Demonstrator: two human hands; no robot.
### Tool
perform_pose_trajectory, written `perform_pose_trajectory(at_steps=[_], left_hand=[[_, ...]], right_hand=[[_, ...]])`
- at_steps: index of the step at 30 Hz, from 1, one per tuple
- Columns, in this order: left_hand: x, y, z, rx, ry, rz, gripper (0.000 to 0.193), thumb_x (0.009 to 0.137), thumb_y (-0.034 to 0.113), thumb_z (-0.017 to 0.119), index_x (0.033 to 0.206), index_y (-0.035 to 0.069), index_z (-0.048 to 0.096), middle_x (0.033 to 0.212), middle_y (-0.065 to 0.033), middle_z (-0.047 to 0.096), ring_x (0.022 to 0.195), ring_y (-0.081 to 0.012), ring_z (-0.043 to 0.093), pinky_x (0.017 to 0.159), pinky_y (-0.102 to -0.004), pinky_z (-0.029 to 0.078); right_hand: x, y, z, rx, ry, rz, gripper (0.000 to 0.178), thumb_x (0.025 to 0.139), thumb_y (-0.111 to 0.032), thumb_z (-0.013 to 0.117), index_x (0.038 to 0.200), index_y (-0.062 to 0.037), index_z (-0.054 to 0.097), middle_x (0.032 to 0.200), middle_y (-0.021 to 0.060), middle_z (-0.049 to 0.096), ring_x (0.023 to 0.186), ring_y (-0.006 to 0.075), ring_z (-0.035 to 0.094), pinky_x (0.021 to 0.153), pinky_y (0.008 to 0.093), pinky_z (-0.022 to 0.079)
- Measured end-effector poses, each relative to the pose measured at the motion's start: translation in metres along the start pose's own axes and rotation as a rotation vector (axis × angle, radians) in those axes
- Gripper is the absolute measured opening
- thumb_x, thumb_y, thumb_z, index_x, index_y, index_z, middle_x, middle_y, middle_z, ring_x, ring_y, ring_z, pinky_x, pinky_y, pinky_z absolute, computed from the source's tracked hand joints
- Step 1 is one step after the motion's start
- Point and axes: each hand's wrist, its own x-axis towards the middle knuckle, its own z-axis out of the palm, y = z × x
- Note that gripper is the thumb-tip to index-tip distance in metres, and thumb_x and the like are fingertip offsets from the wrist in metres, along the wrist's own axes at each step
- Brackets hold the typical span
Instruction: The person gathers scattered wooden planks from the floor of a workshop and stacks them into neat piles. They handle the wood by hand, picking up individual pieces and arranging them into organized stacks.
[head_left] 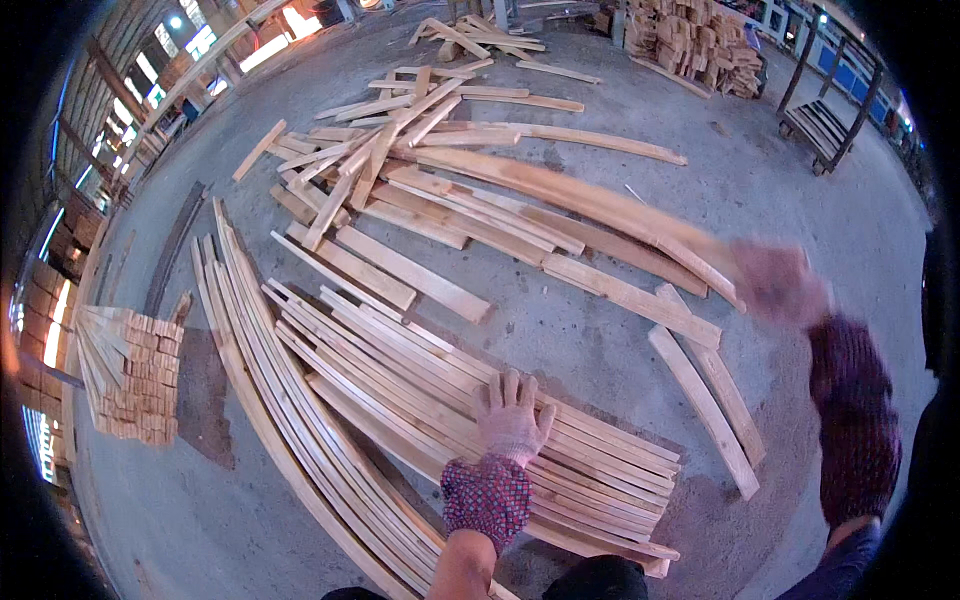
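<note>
My left hand [512, 415], in a pale work glove, lies flat with its fingers spread on a stack of long, narrow wooden planks [590, 470]. A checked sleeve cover ends at its wrist. My right hand [782, 284], gloved and smeared by motion, is out to the right, closed at the near end of a long wooden board [600, 200]. That board is blurred too and reaches back toward the loose pile [380, 150]. To the left of my left hand runs a second bundle of long planks [275, 400], bent by the lens.
Two loose boards [705, 410] lie on the concrete floor [800, 200] at right. A neat stack of cut wood [140, 375] stands at left. Far back are another wood heap [690, 45] and a wheeled rack cart [830, 110]. My knee [600, 580] shows at the lower edge.
</note>
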Motion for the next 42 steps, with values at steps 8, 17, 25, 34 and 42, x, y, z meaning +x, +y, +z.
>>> perform_pose_trajectory(at_steps=[8,17,25,34,42], left_hand=[[0.002,0.014,0.064,-0.408,0.337,-0.173,0.042,0.093,0.042,0.055,0.120,0.009,0.054,0.126,-0.0099,0.048,0.118,-0.0303,0.045,0.102,-0.0517,0.034],[0.028,0.162,0.012,-1.927,-0.090,-0.816,0.024,0.089,0.025,0.063,0.094,0.003,0.054,0.067,-0.0059,0.054,0.060,-0.0172,0.056,0.051,-0.0318,0.051],[0.031,0.007,0.031,-0.392,-0.008,-0.563,0.051,0.091,0.039,0.053,0.120,-0.002,0.049,0.130,-0.0287,0.045,0.117,-0.0348,0.050,0.094,-0.0423,0.042],[0.063,-0.033,0.004,0.120,-0.080,0.176,0.045,0.093,0.048,0.048,0.097,0.009,0.070,0.114,-0.0153,0.063,0.116,-0.0320,0.053,0.110,-0.0524,0.025],[0.058,-0.023,0.003,0.093,-0.045,0.212,0.045,0.091,0.049,0.050,0.093,0.008,0.067,0.098,-0.0141,0.064,0.106,-0.0309,0.054,0.111,-0.0526,0.023]], right_hand=[[-0.215,-0.174,-0.047,0.200,-0.577,0.469,0.028,0.082,-0.027,0.068,0.103,-0.0093,0.062,0.079,0.0072,0.063,0.067,0.0283,0.062,0.058,0.0407,0.052],[-0.463,-0.236,-0.060,0.301,-0.643,0.770,0.031,0.071,-0.018,0.066,0.100,-0.0110,0.064,0.080,0.0131,0.065,0.076,0.0377,0.064,0.066,0.0501,0.050],[-0.320,-0.180,0.020,0.335,-0.780,0.595,0.033,0.079,-0.033,0.071,0.108,-0.0167,0.065,0.090,0.0098,0.067,0.082,0.0318,0.066,0.069,0.0456,0.051],[-0.203,-0.137,0.141,0.201,-0.942,0.182,0.053,0.078,-0.063,0.061,0.103,-0.0162,0.069,0.091,0.0098,0.068,0.088,0.0313,0.066,0.073,0.0416,0.052],[-0.106,-0.075,0.204,0.952,-0.438,0.356,0.027,0.091,-0.034,0.060,0.100,-0.0087,0.065,0.091,0.0074,0.065,0.087,0.0200,0.062,0.074,0.0385,0.051]])
